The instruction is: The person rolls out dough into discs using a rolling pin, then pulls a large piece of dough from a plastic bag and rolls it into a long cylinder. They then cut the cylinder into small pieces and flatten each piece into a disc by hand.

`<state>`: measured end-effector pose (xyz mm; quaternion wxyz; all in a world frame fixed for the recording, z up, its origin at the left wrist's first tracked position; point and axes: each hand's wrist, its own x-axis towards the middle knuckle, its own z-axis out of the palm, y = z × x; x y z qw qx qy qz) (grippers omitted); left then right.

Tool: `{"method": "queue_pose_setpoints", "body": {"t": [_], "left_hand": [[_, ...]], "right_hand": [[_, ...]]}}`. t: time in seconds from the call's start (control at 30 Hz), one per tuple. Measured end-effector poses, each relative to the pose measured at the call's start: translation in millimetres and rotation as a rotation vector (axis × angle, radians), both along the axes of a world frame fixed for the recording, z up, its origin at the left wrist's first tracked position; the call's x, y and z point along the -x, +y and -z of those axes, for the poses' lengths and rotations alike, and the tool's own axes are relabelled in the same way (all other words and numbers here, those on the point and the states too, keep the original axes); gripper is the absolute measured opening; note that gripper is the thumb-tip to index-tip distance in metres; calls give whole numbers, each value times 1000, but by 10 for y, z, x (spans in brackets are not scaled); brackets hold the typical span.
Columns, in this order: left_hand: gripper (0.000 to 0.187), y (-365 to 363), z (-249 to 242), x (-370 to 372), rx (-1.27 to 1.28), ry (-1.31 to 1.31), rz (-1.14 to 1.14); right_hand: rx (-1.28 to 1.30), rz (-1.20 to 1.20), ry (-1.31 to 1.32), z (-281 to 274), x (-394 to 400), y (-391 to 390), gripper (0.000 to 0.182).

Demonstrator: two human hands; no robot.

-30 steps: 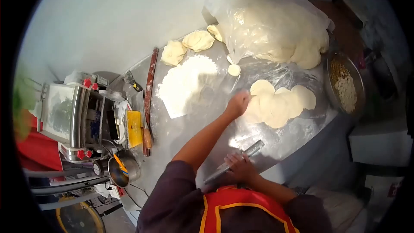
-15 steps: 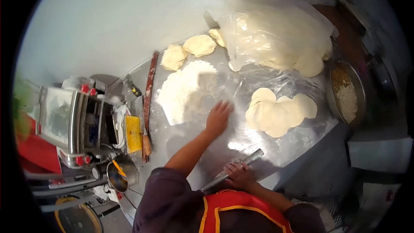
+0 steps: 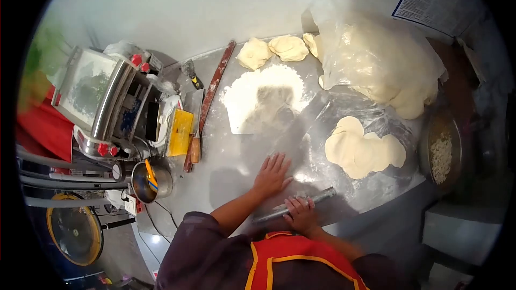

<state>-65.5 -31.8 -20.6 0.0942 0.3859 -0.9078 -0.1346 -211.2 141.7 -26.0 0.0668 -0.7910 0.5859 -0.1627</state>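
Observation:
My left hand (image 3: 272, 174) lies open on the floured metal worktop, its fingers stretched forward, just ahead of the rolling pin. My right hand (image 3: 301, 214) rests on the metal rolling pin (image 3: 324, 195), fingers over the bar, near the table's front edge. To the right of my hands, flat round dough wrappers (image 3: 360, 153) lie overlapping in a pile. Ahead of my left hand is a heap of white flour (image 3: 242, 99). Beyond the flour sit lumps of dough (image 3: 254, 53) beside a large mass of dough under clear plastic (image 3: 371, 59).
A metal bowl (image 3: 456, 138) of pale crumbly filling stands at the right. Left are a long reddish stick (image 3: 216, 80), a yellow scraper (image 3: 180, 133), a roller machine (image 3: 105, 99) and a steel pot (image 3: 164, 182) with an orange-handled tool. A round pan (image 3: 74, 231) is lower left.
My left hand has drawn back from the flour toward the rolling pin and now lies flat. My right hand stays on the pin. The view has turned and shifted.

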Motion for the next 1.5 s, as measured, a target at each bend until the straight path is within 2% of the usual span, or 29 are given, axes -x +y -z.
{"method": "queue_pose_setpoints", "body": {"t": [0.17, 0.37, 0.47, 0.53, 0.57, 0.67, 0.7, 0.73, 0.8, 0.83, 0.9, 0.93, 0.97, 1.03, 1.13, 1.3, 1.4, 1.47, 1.5], "left_hand": [[70, -108, -135, 139, -8, -76, -33], [72, -105, -68, 212, 17, -105, -68], [62, -146, 215, 114, -30, 152, -179], [48, -125, 92, -184, -227, 254, -306], [37, 51, -76, -259, -130, 248, -367], [37, 407, 30, -336, -218, 299, -307], [38, 562, -67, -258, -241, 326, -342], [36, 620, -170, -260, -287, 269, -280], [41, 767, -181, -345, -286, 279, -321], [45, 896, -161, -460, -187, 219, -343], [53, 1049, -133, -615, 25, 108, -361], [56, 1047, -124, -660, 1, 70, -359], [60, 1055, -116, -688, -26, 35, -357], [64, 973, -82, -702, -85, -67, -375], [67, 377, -56, -524, -86, -247, -368], [67, -531, -87, -387, 47, -67, -377], [68, -358, -145, -452, 79, -72, -305], [68, -17, -137, -554, -26, -99, -272], [67, 118, -170, -595, -62, -103, -266]], "right_hand": [[10, 4, -24, -36, -3, 7, 49], [56, 3, -62, -12, -44, 47, 48], [-5, -48, -117, -56, 115, 23, 47], [-60, -60, -144, -123, 321, -63, 43], [-52, -63, -141, -130, 440, -107, 42], [-40, -75, -106, -203, 574, -191, 41], [-25, -61, -75, -318, 498, -232, 40], [-17, -54, -49, -419, 407, -269, 40], [-76, 41, -153, -538, 252, -338, 39], [-169, 64, -140, -507, 217, -356, 46], [-30, 136, -170, -283, 104, -290, 52], [55, 181, -181, -174, 75, -308, 55], [-19, 185, -91, -194, 53, -309, 64], [-66, 235, -38, -148, -1, -581, 61], [-83, 290, 152, -85, 59, -1100, 59], [-6, 371, 152, -131, 121, -1866, 59], [-103, 341, 87, -89, 94, -1607, 61], [-282, 225, 4, -196, 99, -1183, 63], [-246, 199, -97, -283, 229, -1122, 62]]}}
